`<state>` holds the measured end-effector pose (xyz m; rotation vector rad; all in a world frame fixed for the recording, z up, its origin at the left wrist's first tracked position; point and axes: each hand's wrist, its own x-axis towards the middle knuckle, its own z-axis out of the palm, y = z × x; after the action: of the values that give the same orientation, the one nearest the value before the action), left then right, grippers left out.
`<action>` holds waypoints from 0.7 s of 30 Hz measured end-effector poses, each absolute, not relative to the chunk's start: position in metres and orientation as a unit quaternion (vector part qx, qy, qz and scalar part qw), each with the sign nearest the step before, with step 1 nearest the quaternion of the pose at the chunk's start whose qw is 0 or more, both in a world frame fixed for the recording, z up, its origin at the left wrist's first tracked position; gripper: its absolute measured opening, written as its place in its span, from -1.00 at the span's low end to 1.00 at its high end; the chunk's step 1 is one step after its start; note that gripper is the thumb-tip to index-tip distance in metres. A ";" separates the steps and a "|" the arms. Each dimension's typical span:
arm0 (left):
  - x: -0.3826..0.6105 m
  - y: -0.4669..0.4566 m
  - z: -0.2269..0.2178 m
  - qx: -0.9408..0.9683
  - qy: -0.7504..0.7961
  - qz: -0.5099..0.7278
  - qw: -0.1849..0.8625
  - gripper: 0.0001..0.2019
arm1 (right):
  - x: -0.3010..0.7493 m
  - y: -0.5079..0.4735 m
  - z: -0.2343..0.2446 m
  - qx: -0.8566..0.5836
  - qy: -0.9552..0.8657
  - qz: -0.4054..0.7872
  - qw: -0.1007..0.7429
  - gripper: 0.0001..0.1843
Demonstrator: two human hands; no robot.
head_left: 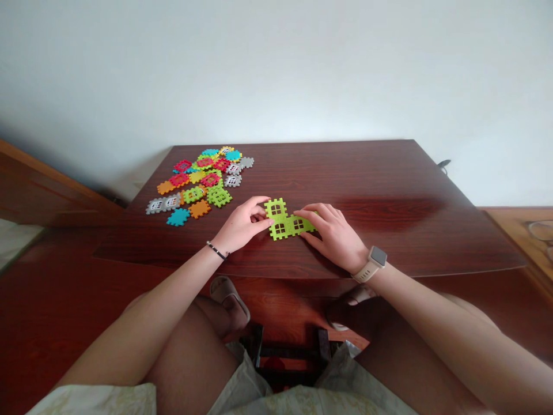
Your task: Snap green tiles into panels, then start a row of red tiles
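While the left hand (242,225) and the right hand (332,237) were on either side of a joined group of lime-green window tiles (286,220), the two hands were apart, with the group between them. Three tiles appeared interlocked: one upper tile with a four-pane window, one below it, and one to the right, partly covered by the right hand's fingers (313,218). The left hand's fingertips (262,202) gripped the upper tile's left edge, and its thumb lay against the lower part of the group. The right hand's fingers were curled over the right-hand tile, clamping it from above. The group lay flat or nearly flat on a glossy red-brown wooden table (367,173), near the table's middle.

To the left and farther from the person lay a loose heap of interlocking plastic tiles (203,181) in red, teal, orange, yellow, green and grey. Its nearest green tile (219,196) was just beyond the left hand, not touching it. A thin dark bracelet (217,250) circled the left wrist, and a smartwatch with a pale strap (374,264) sat on the right wrist. A pale sandal (228,297) showed on the floor below the table edge. A plain white wall (276,69) rose behind the table.
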<state>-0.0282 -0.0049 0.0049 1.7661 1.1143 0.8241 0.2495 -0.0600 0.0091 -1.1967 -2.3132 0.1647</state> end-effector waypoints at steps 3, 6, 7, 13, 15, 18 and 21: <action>-0.027 -0.004 0.002 0.701 0.460 0.335 0.430 -0.42 | 0.250 -0.060 0.009 -0.442 -0.855 0.065 0.263 -0.56; -0.027 -0.003 0.000 0.694 0.466 0.340 0.431 -0.44 | 0.250 -0.060 0.009 -0.440 -0.856 0.066 0.263 -0.58; -0.027 -0.003 -0.001 0.693 0.466 0.340 0.433 -0.45 | 0.250 -0.060 0.009 -0.440 -0.856 0.066 0.263 -0.59; -0.027 -0.002 -0.002 0.689 0.464 0.340 0.440 -0.47 | 0.250 -0.060 0.009 -0.440 -0.856 0.072 0.263 -0.57; -0.027 -0.002 -0.002 0.688 0.463 0.341 0.442 -0.47 | 0.250 -0.060 0.009 -0.441 -0.856 0.071 0.261 -0.59; -0.026 -0.003 -0.001 0.689 0.465 0.340 0.440 -0.48 | 0.249 -0.060 0.009 -0.441 -0.856 0.068 0.259 -0.62; -0.026 -0.003 0.000 0.689 0.464 0.338 0.442 -0.50 | 0.249 -0.060 0.009 -0.441 -0.857 0.069 0.258 -0.62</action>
<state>-0.0262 -0.0030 -0.0001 1.7099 1.1514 0.8382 0.2492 -0.0601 0.0092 -1.1967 -2.3226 0.1857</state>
